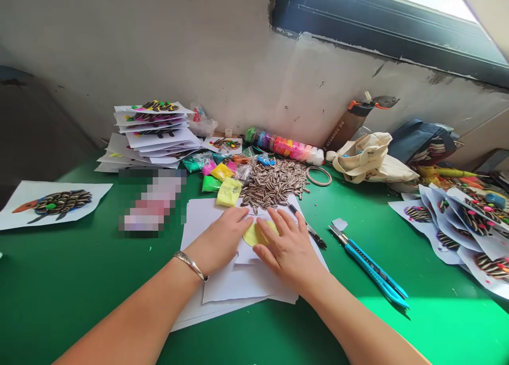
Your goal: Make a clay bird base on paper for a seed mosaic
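Note:
Both hands rest on a stack of white paper sheets on the green table. My left hand, with a metal bracelet on its wrist, lies flat with its fingertips touching a flattened piece of yellow clay. The fingers of my right hand are stretched out and press on the same yellow piece from the right. Just behind the hands lies a heap of striped sunflower seeds.
Small bags of coloured clay and a row of clay pots sit behind the seeds. A black pen, a blue utility knife, a tape ring, finished seed pictures left and right, a cloth bag and a bottle surround the paper.

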The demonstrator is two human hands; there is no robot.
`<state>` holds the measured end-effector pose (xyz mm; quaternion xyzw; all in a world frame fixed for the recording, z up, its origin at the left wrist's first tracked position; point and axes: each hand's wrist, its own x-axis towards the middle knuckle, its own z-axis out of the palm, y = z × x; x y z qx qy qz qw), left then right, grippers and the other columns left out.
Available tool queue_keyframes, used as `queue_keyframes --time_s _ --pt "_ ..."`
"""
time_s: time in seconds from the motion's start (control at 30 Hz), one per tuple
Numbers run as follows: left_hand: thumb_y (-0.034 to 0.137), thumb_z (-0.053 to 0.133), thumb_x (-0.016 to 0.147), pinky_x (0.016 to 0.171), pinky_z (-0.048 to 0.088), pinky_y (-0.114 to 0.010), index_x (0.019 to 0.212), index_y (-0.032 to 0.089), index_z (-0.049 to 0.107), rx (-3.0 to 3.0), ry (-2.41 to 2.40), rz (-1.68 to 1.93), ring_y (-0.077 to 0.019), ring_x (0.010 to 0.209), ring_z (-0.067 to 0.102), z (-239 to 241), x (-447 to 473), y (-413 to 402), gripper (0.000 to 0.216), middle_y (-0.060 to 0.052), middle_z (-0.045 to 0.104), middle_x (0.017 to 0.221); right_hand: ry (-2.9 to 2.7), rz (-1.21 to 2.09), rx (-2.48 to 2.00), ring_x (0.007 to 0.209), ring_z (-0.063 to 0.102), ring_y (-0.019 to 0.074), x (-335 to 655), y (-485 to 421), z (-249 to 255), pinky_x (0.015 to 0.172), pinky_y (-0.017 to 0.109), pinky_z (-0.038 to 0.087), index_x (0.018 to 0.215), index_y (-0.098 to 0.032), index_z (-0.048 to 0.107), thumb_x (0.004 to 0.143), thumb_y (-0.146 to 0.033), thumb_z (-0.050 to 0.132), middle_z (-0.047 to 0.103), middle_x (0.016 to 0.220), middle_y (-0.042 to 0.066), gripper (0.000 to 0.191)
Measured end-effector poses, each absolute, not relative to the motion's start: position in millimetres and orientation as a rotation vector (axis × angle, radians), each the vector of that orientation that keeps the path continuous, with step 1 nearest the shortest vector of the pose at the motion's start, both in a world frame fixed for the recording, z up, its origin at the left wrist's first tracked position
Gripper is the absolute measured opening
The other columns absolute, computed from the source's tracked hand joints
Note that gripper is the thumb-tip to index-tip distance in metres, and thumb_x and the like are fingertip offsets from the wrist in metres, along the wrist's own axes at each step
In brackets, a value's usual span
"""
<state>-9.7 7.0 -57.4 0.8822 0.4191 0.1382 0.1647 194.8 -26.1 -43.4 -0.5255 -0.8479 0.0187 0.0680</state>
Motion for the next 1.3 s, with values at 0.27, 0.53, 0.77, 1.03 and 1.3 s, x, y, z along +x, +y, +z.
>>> queue_keyframes --time_s 0.27,0.53,0.77,1.03,1.3 --pt "-0.009 0.045 0.065 0.105 0.043 -0.042 0.124 0.016 0.054 2.509 1.199 0.388 -0.0265 0.126 0.045 -55 -9 6 0.065 -0.013 0.049 0.135 -2.548 0.102 -1.606 0.14 0.028 0.0345 194 -25 -48 0.109 0.065 0.018 0.138 -0.026 0.047 0.096 -0.056 0.032 0.034 0.153 0.011 0.054" --pt "-0.008 0.043 0.07 0.103 0.044 -0.041 0.122 0.015 0.055 2.52 1.198 0.381 -0.0261 0.124 0.045 -52 -7 6 0.058 -0.014 0.05 0.13 -2.563 0.074 -1.6 0.141 0.026 0.0347 196 -26 -47 0.111 0.065 0.015 0.132 -0.024 0.053 0.097 -0.056 0.031 0.037 0.152 0.009 0.052" --pt "-0.008 0.042 0.068 0.1 0.046 -0.04 0.117 0.016 0.057 2.499 1.175 0.388 -0.0256 0.119 0.048 -51 -7 5 0.057 -0.013 0.053 0.126 -2.57 0.062 -1.617 0.14 0.028 0.0357 197 -29 -45 0.111 0.065 0.015 0.127 -0.022 0.057 0.097 -0.055 0.031 0.042 0.149 0.008 0.052" --pt "-0.009 0.04 0.07 0.103 0.045 -0.041 0.121 0.017 0.056 2.529 1.151 0.436 -0.0243 0.124 0.047 -55 -9 7 0.06 -0.012 0.053 0.13 -2.559 0.037 -1.597 0.14 0.028 0.0357 201 -29 -46 0.111 0.066 0.014 0.13 -0.022 0.055 0.096 -0.055 0.033 0.043 0.149 0.008 0.052" --pt "-0.01 0.04 0.068 0.103 0.046 -0.043 0.121 0.017 0.058 2.515 1.17 0.475 -0.0261 0.127 0.047 -55 -10 7 0.062 -0.014 0.053 0.133 -2.583 0.184 -1.665 0.142 0.024 0.0342 211 -30 -39 0.11 0.066 0.016 0.141 -0.028 0.043 0.096 -0.059 0.027 0.031 0.155 0.007 0.057"
